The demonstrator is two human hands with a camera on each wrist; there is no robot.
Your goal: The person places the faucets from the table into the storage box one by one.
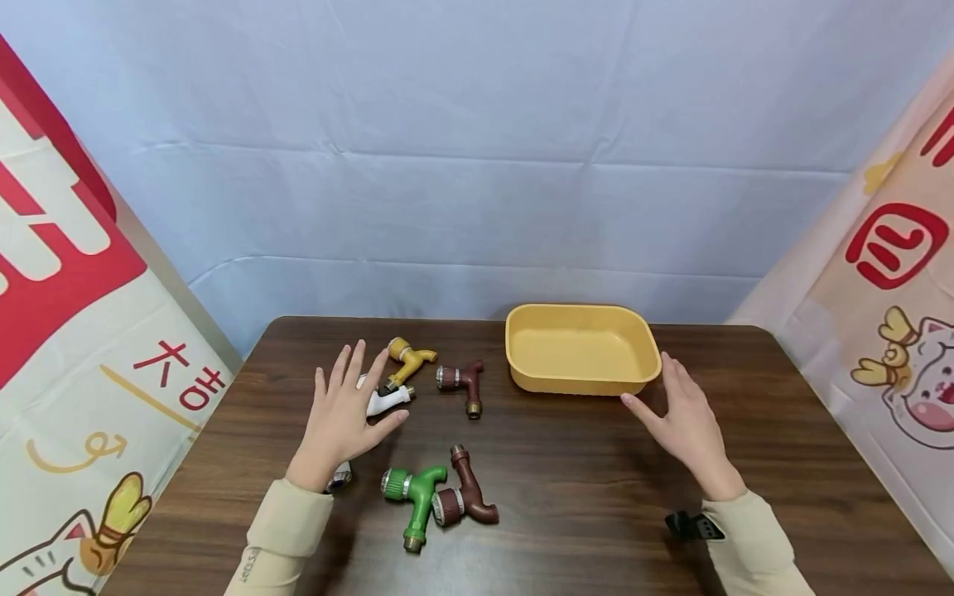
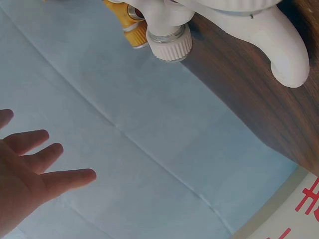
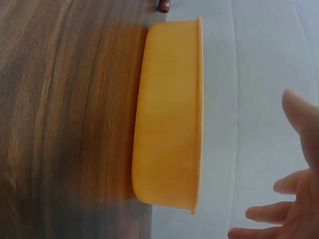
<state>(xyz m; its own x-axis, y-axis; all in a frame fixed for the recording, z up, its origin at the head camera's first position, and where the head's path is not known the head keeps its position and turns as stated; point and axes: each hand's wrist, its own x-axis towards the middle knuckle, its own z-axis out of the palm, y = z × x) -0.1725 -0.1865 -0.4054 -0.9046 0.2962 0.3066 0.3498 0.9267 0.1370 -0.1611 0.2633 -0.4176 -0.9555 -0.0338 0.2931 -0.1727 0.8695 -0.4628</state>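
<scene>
Green plastic, by its look, is forming one green tap [image 1: 420, 494], which is lying on the tabletop [image 1: 574, 472] just beside a brown tap [image 1: 468, 488]. Farther back, a second brown tap [image 1: 471, 380], a yellow tap [image 1: 411, 361] and a white tap [image 1: 387, 401] are resting, while another white tap [image 1: 340, 475] is lying partly hidden below the left hand [image 1: 335, 422]. All are probably handling as light, stiff pieces; smooth bodies may be slipping a little and ribbed knobs perhaps turning under pressure, so the mid-body is looking like the surest hold. Near the far edge, a yellow basin [image 1: 574, 386] is standing, likely light, slightly flexible and easiest to pinch by its rim. The left hand is hovering over the white taps with fingers spread, gripping nothing. The right hand [image 1: 689, 426] is hanging beside the basin's near right corner, thumb apart from relaxed fingers, likewise holding nothing.
</scene>
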